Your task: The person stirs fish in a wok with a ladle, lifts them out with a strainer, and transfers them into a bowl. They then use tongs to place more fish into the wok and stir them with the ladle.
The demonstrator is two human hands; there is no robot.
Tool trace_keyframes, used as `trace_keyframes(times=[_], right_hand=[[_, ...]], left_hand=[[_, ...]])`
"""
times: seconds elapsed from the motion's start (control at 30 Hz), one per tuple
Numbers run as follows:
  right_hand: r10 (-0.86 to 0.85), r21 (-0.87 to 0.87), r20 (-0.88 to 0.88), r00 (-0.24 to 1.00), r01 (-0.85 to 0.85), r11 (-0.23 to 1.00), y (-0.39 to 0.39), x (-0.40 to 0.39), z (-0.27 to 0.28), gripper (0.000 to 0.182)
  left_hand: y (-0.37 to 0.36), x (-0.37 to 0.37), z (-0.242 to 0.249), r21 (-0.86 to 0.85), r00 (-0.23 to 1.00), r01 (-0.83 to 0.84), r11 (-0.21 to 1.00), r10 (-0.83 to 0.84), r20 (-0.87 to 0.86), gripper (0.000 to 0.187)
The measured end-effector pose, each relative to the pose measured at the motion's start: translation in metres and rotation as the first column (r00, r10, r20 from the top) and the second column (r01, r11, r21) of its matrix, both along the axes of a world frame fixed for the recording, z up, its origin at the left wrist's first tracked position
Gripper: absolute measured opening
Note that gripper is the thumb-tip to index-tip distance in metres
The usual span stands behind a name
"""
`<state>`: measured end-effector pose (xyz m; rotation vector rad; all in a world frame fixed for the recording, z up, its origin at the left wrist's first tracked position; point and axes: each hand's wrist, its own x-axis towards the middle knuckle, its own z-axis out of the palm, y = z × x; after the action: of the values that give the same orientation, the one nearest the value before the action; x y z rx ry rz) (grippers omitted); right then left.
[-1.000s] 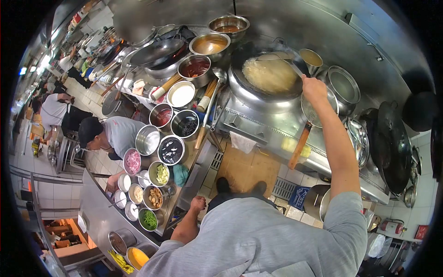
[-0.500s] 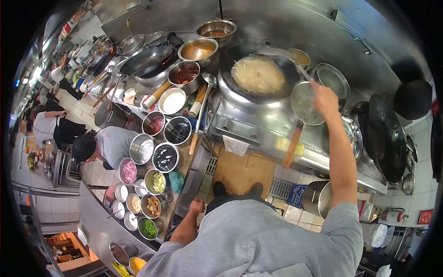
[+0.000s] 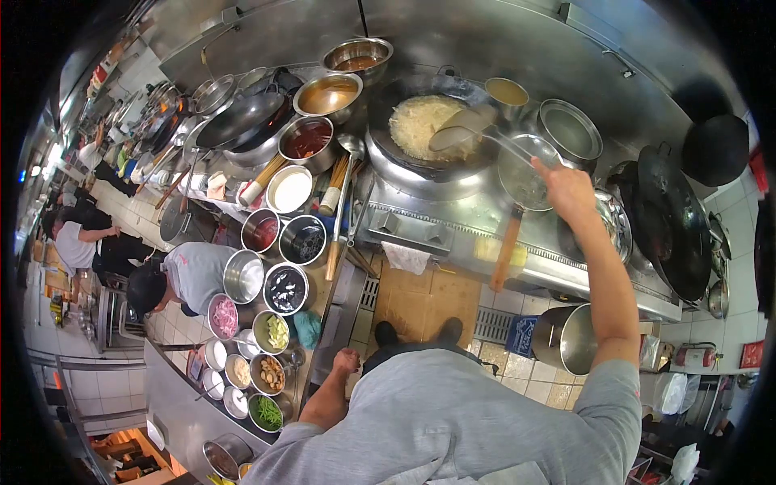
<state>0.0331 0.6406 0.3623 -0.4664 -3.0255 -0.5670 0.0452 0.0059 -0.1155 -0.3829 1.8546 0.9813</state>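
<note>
My right hand (image 3: 567, 191) is closed around the long handle of a metal ladle (image 3: 465, 129). Its broad, shallow head is over the right side of a wok (image 3: 388, 149), blurred by motion. Pale, frothy food (image 3: 422, 121) fills the middle of that wok; I cannot make out what kind. Just below my right hand, a round strainer (image 3: 517, 174) with a wooden handle lies on the stove top. My left hand (image 3: 347, 361) hangs beside my waist near the side counter, its fingers curled into a loose fist with nothing visible in them.
Steel bowls of sauces (image 3: 327, 95) stand left of the wok. Several tubs, including red onion (image 3: 223, 317) and chopped greens (image 3: 265, 412), line the side counter. More woks (image 3: 671, 226) stand at right. A large pot (image 3: 566, 339) is below the stove. A co-worker (image 3: 190, 275) bends beyond the counter.
The ladle has swung from the wok's far right rim in over the food. My right hand has shifted slightly down, and the whole view has turned a little. My left hand stays by my waist.
</note>
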Motion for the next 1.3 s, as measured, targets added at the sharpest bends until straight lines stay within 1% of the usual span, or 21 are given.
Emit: trace_keyframes(times=[0.07, 0.17, 0.27, 0.3, 0.37, 0.43, 0.47, 0.57, 0.6, 0.67, 0.7, 0.77, 0.8, 0.87, 0.97, 1.07, 1.17, 1.27, 1.3], right_hand=[[-0.046, -0.033, 0.034, 0.998, 0.047, 0.998, -0.012, -0.008, -0.001, 0.06], [-0.04, -0.073, -0.018, 0.999, 0.039, 0.997, -0.008, -0.011, -0.001, 0.059], [-0.003, -0.02, -0.091, 0.996, 0.001, 1.0, 0.003, -0.001, 0.02, 0.059], [-0.012, -0.001, -0.096, 0.995, 0.012, 1.0, 0.007, 0.003, 0.027, 0.06], [0.005, 0.089, -0.082, 0.997, 0.002, 0.996, 0.012, 0.013, 0.044, 0.056], [0.035, 0.173, -0.067, 0.997, -0.023, 0.985, 0.014, 0.023, 0.059, 0.052], [0.025, 0.179, -0.051, 0.998, -0.015, 0.984, 0.014, 0.027, 0.064, 0.052], [0.004, 0.191, 0.005, 1.0, -0.005, 0.982, 0.011, 0.036, 0.071, 0.052], [0.008, 0.186, 0.025, 1.0, -0.012, 0.983, 0.009, 0.037, 0.068, 0.052], [0.013, 0.174, 0.066, 0.998, -0.024, 0.984, 0.007, 0.038, 0.056, 0.053], [0.024, 0.152, 0.066, 0.998, -0.033, 0.988, 0.005, 0.037, 0.048, 0.054], [0.022, 0.124, 0.033, 0.999, -0.026, 0.992, 0.009, 0.034, 0.029, 0.058], [0.022, 0.109, 0.015, 1.0, -0.024, 0.994, 0.01, 0.032, 0.024, 0.059], [0.019, 0.089, -0.017, 1.0, -0.017, 0.996, 0.007, 0.03, 0.033, 0.06], [0.008, 0.064, -0.047, 0.999, -0.005, 0.998, 0.003, 0.024, 0.046, 0.059], [0.035, 0.074, -0.072, 0.997, -0.03, 0.997, -0.011, 0.002, 0.047, 0.06], [0.074, 0.054, -0.089, 0.993, -0.069, 0.996, -0.019, -0.035, 0.025, 0.061], [0.186, 0.053, -0.103, 0.977, -0.182, 0.982, -0.023, -0.071, 0.006, 0.058], [0.208, 0.043, -0.09, 0.974, -0.205, 0.978, -0.025, -0.08, 0.005, 0.058]], left_hand=[[0.001, -0.003, -0.003, 0.049, 0.999, -0.03, 0.998, 0.031, -0.015, 0.028], [0.008, -0.003, 0.001, 0.057, 0.995, -0.085, 0.995, 0.088, -0.052, 0.03], [0.003, -0.012, -0.002, 0.153, 0.992, -0.126, 0.98, 0.121, 0.042, 0.031], [0.003, -0.009, -0.004, 0.135, 0.993, -0.118, 0.984, 0.115, 0.028, 0.031], [0.003, -0.004, 0.002, 0.102, 0.995, -0.103, 0.989, 0.104, -0.003, 0.03], [0.004, 0.004, 0.009, 0.025, 0.998, -0.001, 1.0, 0.003, -0.066, 0.029], [0.006, 0.008, 0.014, -0.016, 0.994, 0.049, 0.999, -0.051, -0.095, 0.03], [0.01, 0.017, 0.027, -0.109, 0.988, 0.023, 0.994, -0.039, -0.147, 0.03], [0.011, 0.017, 0.03, -0.098, 0.99, 0.011, 0.995, -0.024, -0.138, 0.029], [0.011, 0.017, 0.033, -0.077, 0.993, -0.012, 0.997, 0.003, -0.12, 0.027], [0.013, 0.016, 0.034, -0.104, 0.992, -0.005, 0.995, -0.008, -0.124, 0.027], [0.023, 0.013, 0.054, -0.16, 0.991, 0.004, 0.987, -0.025, -0.133, 0.026], [0.023, 0.01, 0.055, -0.116, 0.995, -0.013, 0.993, 0.001, -0.103, 0.026], [0.016, 0.0, 0.03, -0.03, 0.998, -0.056, 0.998, 0.055, -0.044, 0.025], [0.013, -0.007, 0.014, 0.104, 0.98, -0.188, 0.977, 0.193, -0.046, 0.023], [0.002, -0.013, 0.008, 0.233, 0.992, -0.117, 0.965, 0.103, 0.072, 0.024], [-0.002, -0.012, 0.009, 0.275, 0.944, -0.277, 0.921, 0.206, 0.259, 0.024], [-0.001, -0.004, 0.011, 0.172, 0.988, -0.148, 0.974, 0.138, 0.069, 0.021], [-0.001, -0.001, 0.013, 0.16, 0.987, -0.159, 0.974, 0.155, 0.041, 0.019]])
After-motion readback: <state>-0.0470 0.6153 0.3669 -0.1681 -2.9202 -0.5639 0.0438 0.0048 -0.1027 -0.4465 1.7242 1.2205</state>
